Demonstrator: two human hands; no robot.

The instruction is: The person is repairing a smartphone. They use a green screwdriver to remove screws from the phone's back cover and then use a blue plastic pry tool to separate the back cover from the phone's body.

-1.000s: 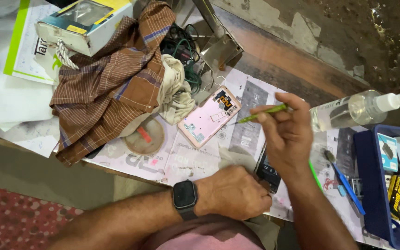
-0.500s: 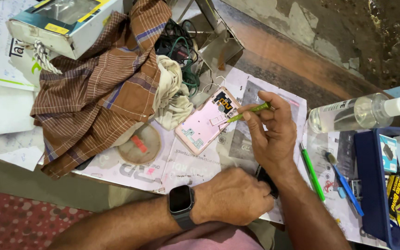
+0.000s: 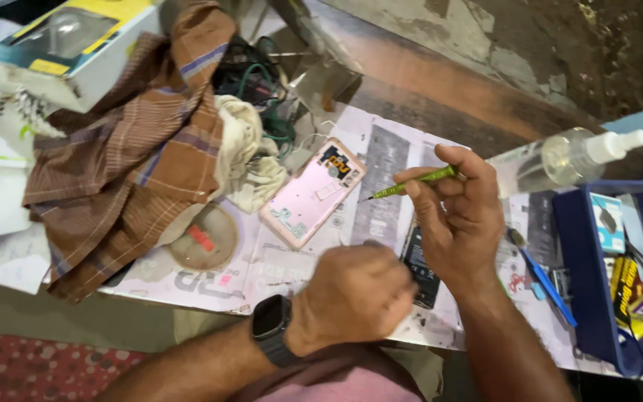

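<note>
The right hand [image 3: 459, 216] pinches a green screwdriver [image 3: 411, 182], tip aimed toward the pink phone back [image 3: 312, 201]. The left hand [image 3: 355, 294], curled closed, steadies the dark phone [image 3: 420, 264], which lies just right of the pink back, under both hands. A slipping tip could likely scratch the phone's insides; loose screws may vanish on the newspaper [image 3: 381, 160].

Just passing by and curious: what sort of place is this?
Probably a small phone repair bench. An opened pink phone lies on newspaper, the right hand holds a green screwdriver, and a blue tray holds small parts.
</note>
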